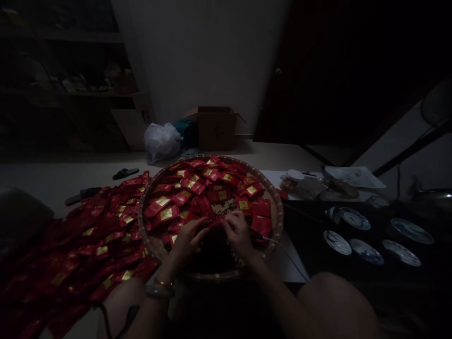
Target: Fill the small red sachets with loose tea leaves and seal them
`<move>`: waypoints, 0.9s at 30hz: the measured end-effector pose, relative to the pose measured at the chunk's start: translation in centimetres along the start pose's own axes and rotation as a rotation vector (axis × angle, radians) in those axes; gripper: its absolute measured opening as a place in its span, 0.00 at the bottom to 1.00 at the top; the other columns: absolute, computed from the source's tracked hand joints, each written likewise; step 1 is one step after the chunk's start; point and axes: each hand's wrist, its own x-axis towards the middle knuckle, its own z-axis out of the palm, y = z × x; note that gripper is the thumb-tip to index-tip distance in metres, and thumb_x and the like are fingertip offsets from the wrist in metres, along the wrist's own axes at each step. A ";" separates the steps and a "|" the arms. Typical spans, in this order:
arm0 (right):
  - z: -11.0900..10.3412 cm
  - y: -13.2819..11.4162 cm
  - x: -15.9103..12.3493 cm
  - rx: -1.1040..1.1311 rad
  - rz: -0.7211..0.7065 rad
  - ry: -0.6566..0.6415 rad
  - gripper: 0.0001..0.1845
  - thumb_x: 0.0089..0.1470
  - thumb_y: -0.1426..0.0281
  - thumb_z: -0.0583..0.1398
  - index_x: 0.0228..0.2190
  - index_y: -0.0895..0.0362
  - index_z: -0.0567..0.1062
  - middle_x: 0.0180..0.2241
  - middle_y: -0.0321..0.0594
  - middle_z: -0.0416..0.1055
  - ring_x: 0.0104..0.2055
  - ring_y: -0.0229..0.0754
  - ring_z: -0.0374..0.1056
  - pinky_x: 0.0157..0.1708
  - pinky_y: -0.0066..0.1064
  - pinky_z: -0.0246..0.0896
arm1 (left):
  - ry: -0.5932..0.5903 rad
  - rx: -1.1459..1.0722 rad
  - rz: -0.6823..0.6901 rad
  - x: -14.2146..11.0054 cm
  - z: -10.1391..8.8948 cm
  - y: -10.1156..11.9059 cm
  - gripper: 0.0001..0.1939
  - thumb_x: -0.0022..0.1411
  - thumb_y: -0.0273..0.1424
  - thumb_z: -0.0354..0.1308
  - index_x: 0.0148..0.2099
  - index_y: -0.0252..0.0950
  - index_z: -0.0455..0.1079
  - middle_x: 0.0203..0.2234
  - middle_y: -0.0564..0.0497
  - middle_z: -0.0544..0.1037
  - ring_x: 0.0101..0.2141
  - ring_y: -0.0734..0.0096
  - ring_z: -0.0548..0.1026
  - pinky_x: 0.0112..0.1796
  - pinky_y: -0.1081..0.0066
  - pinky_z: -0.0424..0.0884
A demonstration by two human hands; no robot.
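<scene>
Between my two hands is a small red packet (216, 222), pinched from both sides above the near part of a round woven bamboo tray (276, 197). My left hand (189, 238) has its fingertips on the packet's left end; bracelets circle that wrist. My right hand (238, 230) grips the right end with thumb and fingers. Many more red packets with gold labels (193, 185) lie around the tray's back and sides. Dark loose bits (229, 205) are scattered on the tray floor; below my hands the tray is in deep shadow.
A large heap of red packets (106, 235) spreads over the floor at left, beside dark slippers (125, 173). Behind stand a white plastic bag (162, 141) and an open cardboard box (217, 129). Patterned dishes (366, 251) and a lidded jar (292, 180) are at right. A thin cable (289, 256) runs near the tray.
</scene>
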 end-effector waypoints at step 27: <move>1.7 -2.8 -1.4 -0.169 -0.143 -0.266 0.08 0.54 0.66 0.57 0.27 0.55 0.73 0.24 0.37 0.72 0.29 0.40 0.67 0.47 0.40 0.57 | 0.129 -0.153 -0.032 -0.4 -0.3 1.1 0.10 0.58 0.34 0.53 0.29 0.35 0.72 0.25 0.49 0.77 0.26 0.71 0.72 0.31 0.73 0.68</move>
